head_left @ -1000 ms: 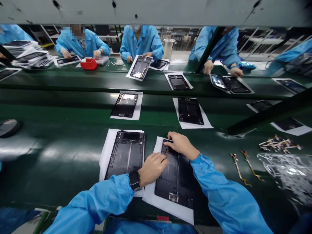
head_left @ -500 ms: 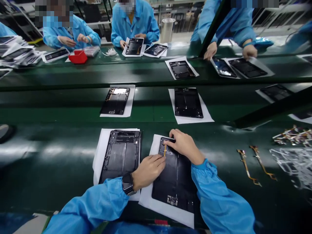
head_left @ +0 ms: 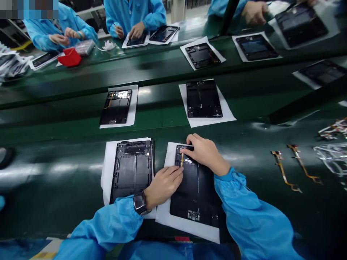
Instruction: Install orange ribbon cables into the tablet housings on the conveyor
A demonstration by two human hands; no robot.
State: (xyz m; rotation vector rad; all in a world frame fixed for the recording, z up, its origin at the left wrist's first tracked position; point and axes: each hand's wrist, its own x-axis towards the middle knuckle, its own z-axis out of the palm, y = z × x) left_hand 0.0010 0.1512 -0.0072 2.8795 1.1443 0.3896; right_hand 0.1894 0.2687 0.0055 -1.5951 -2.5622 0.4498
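A black tablet frame (head_left: 193, 191) lies on a white sheet (head_left: 173, 220) in front of me. My right hand (head_left: 204, 151) rests on its upper left corner, fingers pressed down on a thin orange flex cable (head_left: 181, 159). My left hand (head_left: 164, 184), a watch on its wrist, lies on the frame's left edge with fingertips pinched at the cable's lower end. A second black frame (head_left: 132, 169) sits on its own white sheet just to the left, untouched.
Two more frames on white sheets, one at the left (head_left: 116, 107) and one at the right (head_left: 203, 98), lie on the green belt (head_left: 54, 173) beyond. Two loose orange flex cables (head_left: 284, 171) and clear plastic wrap (head_left: 334, 157) lie at right. Co-workers in blue sleeves (head_left: 135, 14) work across the line beside a red tray (head_left: 69, 57).
The view has tipped downward, so everything sits lower and nearer. Both hands stay on the frame's corner, shifting only slightly along the orange cable.
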